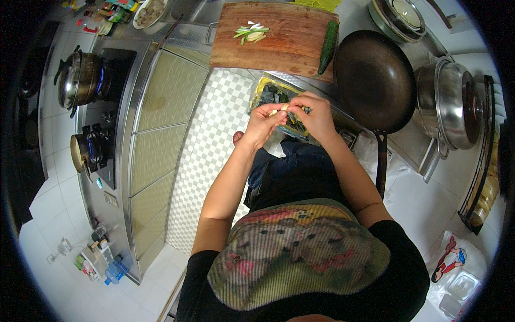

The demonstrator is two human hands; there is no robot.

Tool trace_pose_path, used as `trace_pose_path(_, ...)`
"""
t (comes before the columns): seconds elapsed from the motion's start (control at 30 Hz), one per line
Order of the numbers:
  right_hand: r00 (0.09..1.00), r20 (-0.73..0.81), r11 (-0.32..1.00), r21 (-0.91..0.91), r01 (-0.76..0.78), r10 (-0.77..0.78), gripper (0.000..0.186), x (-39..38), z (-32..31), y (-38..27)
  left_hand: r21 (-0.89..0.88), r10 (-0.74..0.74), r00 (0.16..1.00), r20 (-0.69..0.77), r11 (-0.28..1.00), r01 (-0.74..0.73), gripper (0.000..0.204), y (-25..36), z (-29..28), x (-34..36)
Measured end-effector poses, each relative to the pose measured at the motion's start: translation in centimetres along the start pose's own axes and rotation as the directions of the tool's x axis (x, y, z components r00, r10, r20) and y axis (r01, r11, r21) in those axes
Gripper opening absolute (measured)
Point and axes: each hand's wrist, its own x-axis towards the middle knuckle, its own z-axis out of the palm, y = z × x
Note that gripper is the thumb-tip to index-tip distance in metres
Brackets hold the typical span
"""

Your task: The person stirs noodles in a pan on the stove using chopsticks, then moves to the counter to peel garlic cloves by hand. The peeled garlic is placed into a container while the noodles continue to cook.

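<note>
My left hand (264, 122) and my right hand (314, 114) meet in front of me, both pinching a small pale piece of food (282, 109); it is too small to tell what it is. Just beyond the hands a clear plastic bag of dark leafy greens (273, 93) hangs off the counter edge. Farther away lies a wooden cutting board (279, 45) with sliced pale-green scallion pieces (251, 33) on it and a whole cucumber (328, 46) along its right edge.
A dark wok (375, 80) sits to the right of the board, its handle pointing toward me. A lidded steel pot (453, 102) stands farther right. On the left is a gas stove (99, 107) with a pot (78, 78) over a lit burner. The floor is checkered tile (209, 139).
</note>
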Motion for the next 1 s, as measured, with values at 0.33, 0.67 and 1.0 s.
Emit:
trace_pose_path(0.33,0.996,0.043,0.99,0.116,-0.084,0.08,0.007,-0.4,0.8,-0.1,-0.291,0.001,1.0,0.002,0.957,0.0,0.02,-0.3,-1.3,0.7)
trace_pose_path(0.67,0.935,-0.038,0.904,0.274,-0.329,0.352,0.008,-1.3,2.6,3.8,-0.249,-0.042,0.996,-0.078,0.968,0.021,0.022,-0.4,-1.1,0.7)
trace_pose_path(1.0,0.948,-0.018,0.941,0.125,-0.314,0.319,0.016,-1.0,2.3,2.6,-0.094,-0.012,0.998,-0.06,0.996,0.006,0.023,-0.5,-0.6,0.3)
